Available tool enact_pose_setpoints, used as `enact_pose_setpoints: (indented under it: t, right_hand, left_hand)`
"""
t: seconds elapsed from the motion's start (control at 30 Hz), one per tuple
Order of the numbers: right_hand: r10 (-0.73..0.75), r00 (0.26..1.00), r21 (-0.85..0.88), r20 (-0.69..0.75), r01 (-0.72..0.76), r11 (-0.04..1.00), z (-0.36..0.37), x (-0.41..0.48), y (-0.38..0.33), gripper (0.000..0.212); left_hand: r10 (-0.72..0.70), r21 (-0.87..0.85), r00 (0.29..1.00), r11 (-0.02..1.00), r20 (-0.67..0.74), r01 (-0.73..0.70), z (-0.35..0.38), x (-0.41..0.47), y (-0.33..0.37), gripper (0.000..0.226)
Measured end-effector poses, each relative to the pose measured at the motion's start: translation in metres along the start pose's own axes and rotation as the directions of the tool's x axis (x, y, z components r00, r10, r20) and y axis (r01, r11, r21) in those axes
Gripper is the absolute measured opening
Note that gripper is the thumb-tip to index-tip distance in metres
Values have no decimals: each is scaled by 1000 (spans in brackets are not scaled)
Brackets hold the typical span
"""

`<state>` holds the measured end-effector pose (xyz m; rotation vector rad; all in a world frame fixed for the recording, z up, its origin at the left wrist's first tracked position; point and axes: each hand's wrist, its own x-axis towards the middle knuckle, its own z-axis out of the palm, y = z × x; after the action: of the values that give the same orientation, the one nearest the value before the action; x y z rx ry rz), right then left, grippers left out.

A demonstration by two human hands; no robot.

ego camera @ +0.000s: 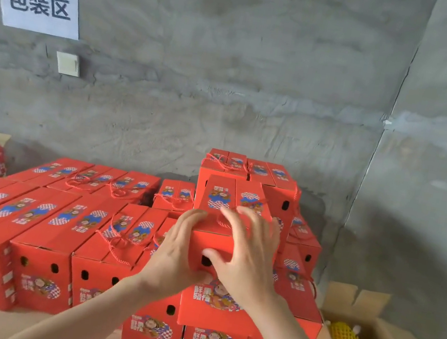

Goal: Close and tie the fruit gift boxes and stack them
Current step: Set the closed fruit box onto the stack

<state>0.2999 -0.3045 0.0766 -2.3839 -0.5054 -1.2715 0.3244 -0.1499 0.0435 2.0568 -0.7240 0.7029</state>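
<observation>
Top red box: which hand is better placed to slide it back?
Probably the right hand: its fingers spread over the top red box, thumb on its front face. The left hand only touches the left side.
</observation>
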Motion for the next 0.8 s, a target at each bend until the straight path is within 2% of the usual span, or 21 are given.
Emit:
enact_pose_setpoints:
  t: [0.07, 0.1, 0.13, 0.23, 0.4, 0.5, 0.57, 0.63, 0.67, 0.7, 0.73, 0.77, 0.8]
  right_hand:
    - [211, 977, -1, 35, -211, 978, -7, 0, 7, 107]
    - [295, 950, -20, 100, -294, 955, -10, 2, 9, 110]
    - [331, 929, -58, 164, -326, 944, -11, 2, 9, 104]
    - [215, 954, -89, 208, -201, 976, -14, 4, 4, 74]
    - [131, 985, 30, 117, -135, 990, -11, 5, 5, 61]
    - [62, 988, 70, 144, -72, 995, -16, 13, 11, 62]
    - [-24, 956, 21, 292, 19, 1000, -16, 15, 16, 73]
    - [-7, 908, -68, 418, 39, 997, -14, 11, 23, 93]
    - [37, 919, -35, 393, -25, 999, -13, 8, 27, 102]
    - [118, 944, 82, 308, -150, 985, -14, 5, 31, 109]
    - [254, 942, 255, 218, -306, 917, -15, 1, 36, 114]
    - [404, 891, 418, 209, -455, 787, -15, -3, 44, 118]
    - [498, 811, 523, 308, -582, 623, -15, -8, 49, 118]
  left_hand:
    - [-2, -23, 1000, 1000, 19, 3, 3, 4, 2, 93]
    - [-17, -38, 1000, 999, 17, 18, 5, 4, 4, 91]
    - [-34, -45, 999, 998, 10, 34, 7, 2, 3, 91]
    - [-93, -47, 995, 995, -33, 91, 8, -10, 3, 92]
    - [-210, -36, 971, 978, -116, 207, 11, -16, 12, 84]
    - [-232, -11, 959, 972, -161, 233, 16, -18, 14, 95]
    - [-274, -8, 955, 961, -111, 275, 18, -18, 14, 115]
    - [-324, -41, 946, 946, -26, 322, 17, -16, 15, 133]
    - [-335, -65, 942, 940, 7, 334, 17, -14, 13, 139]
    - [-343, -81, 938, 935, 41, 345, 16, -11, 11, 142]
    - [-353, -92, 933, 929, 78, 359, 14, -8, 9, 144]
    - [-363, -112, 924, 920, 115, 376, 12, -4, 7, 143]
    - [-375, -148, 915, 907, 148, 395, 9, 0, 6, 141]
